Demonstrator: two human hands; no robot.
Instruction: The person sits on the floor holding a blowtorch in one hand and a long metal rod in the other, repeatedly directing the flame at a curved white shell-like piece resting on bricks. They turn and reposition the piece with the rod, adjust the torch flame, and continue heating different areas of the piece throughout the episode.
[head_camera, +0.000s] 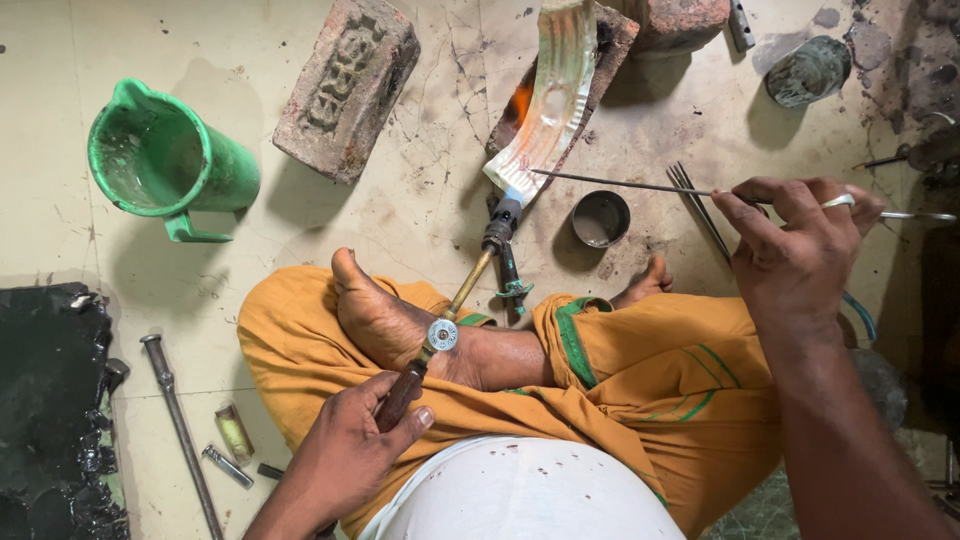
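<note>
My left hand (352, 437) grips the dark handle of a brass gas torch (462, 292) that points away from me across my crossed legs. Its tip reaches a curved, shiny metal sheet (549, 95) leaning on a brick, with an orange flame glow beside it. My right hand (796, 246) pinches a thin metal rod (620, 184) whose far end touches the lower edge of the sheet. A ring shows on that hand. A small dark metal cup (600, 218) stands on the floor just under the rod.
A green plastic jug (160, 160) stands at the left, a stamped brick (347, 85) lies beside it. Long tweezers (698, 205) rest near the cup. A steel rod (180, 425), small metal bits and a black slab (50, 400) lie at lower left. A round lid (808, 70) sits top right.
</note>
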